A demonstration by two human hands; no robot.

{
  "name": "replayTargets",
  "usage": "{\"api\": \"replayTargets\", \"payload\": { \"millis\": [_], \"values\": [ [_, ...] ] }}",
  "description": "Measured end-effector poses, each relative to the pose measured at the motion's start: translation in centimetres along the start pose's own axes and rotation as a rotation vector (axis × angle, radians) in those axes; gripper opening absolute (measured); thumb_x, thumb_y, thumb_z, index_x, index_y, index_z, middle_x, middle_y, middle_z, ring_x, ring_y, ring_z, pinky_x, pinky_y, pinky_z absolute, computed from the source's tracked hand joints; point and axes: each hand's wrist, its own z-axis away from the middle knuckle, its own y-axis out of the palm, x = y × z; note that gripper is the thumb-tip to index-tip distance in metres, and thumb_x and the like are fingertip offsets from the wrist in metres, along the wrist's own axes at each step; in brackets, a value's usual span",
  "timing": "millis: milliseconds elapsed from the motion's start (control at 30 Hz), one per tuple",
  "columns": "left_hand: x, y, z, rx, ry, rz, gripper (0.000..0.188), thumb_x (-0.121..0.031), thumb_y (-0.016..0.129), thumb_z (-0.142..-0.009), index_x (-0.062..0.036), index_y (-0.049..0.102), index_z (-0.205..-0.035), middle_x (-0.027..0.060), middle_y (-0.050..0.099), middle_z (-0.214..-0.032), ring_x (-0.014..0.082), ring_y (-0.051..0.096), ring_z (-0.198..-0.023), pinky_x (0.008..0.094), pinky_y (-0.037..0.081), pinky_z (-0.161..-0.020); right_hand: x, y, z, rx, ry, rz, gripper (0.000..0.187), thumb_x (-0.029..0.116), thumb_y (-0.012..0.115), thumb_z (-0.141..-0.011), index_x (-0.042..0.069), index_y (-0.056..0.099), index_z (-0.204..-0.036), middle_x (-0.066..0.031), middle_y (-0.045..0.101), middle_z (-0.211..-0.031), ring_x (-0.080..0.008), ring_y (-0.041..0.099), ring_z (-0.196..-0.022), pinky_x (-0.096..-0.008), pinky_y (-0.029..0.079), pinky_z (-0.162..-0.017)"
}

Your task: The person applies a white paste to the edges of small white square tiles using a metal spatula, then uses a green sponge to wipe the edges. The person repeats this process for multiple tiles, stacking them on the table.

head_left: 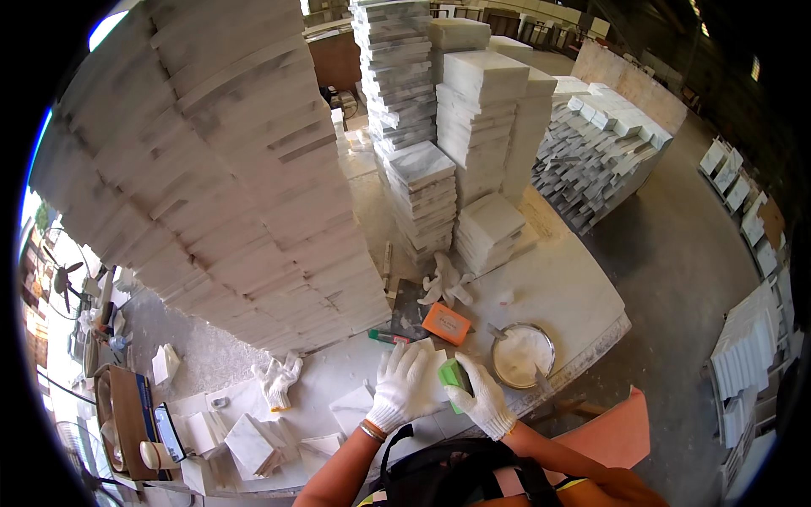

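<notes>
My left hand (402, 386), in a white work glove, lies flat with fingers spread on a white marble tile (432, 348) on the workbench. My right hand (483, 397), also gloved, grips a green block (452, 375) pressed against the tile's near edge, right beside the left hand. A round metal bowl of white powder or paste (523, 356) with a tool sticking out stands just right of my hands. An orange pad (446, 323) and a green-and-red marker (388, 337) lie just beyond the tile.
Tall stacks of white marble tiles (245, 186) tower at left and more stacks (481, 127) stand behind the bench. Spare gloves (279, 378) and small tile pieces (249, 444) lie at left. An orange seat (612, 435) is at my right; concrete floor beyond.
</notes>
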Motion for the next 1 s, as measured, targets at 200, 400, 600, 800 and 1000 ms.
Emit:
{"api": "replayTargets", "payload": {
  "millis": [200,400,600,800,1000],
  "values": [
    [0.1,-1.2,0.0,0.038,0.032,-0.012,0.111,-0.050,0.091,-0.047,-0.0067,0.048,-0.139,0.0167,0.052,-0.140,0.0434,0.044,-0.133,0.0579,0.035,-0.107,-4.0,2.2,-3.3,-0.065,0.150,-0.007,0.069,0.044,0.065,-0.093,0.002,0.045,-0.144,-0.0240,0.057,-0.135,-0.0378,0.058,-0.121,-0.0429,0.046,-0.101],
    [0.8,-0.3,0.2,0.037,0.059,0.033,0.115,-0.056,0.089,-0.045,-0.0057,0.048,-0.140,0.0183,0.049,-0.144,0.0434,0.042,-0.136,0.0595,0.034,-0.108,-1.3,0.6,0.1,-0.039,0.099,-0.014,0.071,0.043,0.066,-0.091,0.005,0.044,-0.146,-0.0230,0.056,-0.136,-0.0363,0.058,-0.123,-0.0413,0.047,-0.101],
    [0.2,-1.1,0.1,0.013,0.037,0.038,0.110,-0.049,0.090,-0.043,-0.0058,0.050,-0.136,0.0179,0.051,-0.140,0.0419,0.045,-0.132,0.0582,0.036,-0.105,-2.5,1.9,-2.4,-0.088,0.085,-0.023,0.065,0.039,0.063,-0.095,0.003,0.044,-0.146,-0.0233,0.058,-0.130,-0.0352,0.058,-0.120,-0.0409,0.045,-0.103],
    [0.0,-0.8,-0.4,0.012,0.023,0.074,0.105,-0.044,0.091,-0.042,-0.0061,0.052,-0.132,0.0167,0.053,-0.137,0.0406,0.046,-0.129,0.0561,0.036,-0.104,-0.3,0.6,-0.7,-0.065,-0.012,0.012,0.067,0.041,0.064,-0.094,0.002,0.044,-0.145,-0.0233,0.058,-0.130,-0.0370,0.059,-0.118,-0.0410,0.045,-0.103],
    [0.3,-0.9,0.3,0.056,0.001,0.022,0.112,-0.053,0.090,-0.046,-0.0065,0.049,-0.139,0.0176,0.050,-0.142,0.0431,0.043,-0.135,0.0596,0.035,-0.108,-3.4,2.0,-3.9,-0.049,0.182,-0.022,0.070,0.046,0.062,-0.095,0.000,0.043,-0.145,-0.0243,0.055,-0.138,-0.0382,0.056,-0.124,-0.0413,0.044,-0.104]
  ]
}}
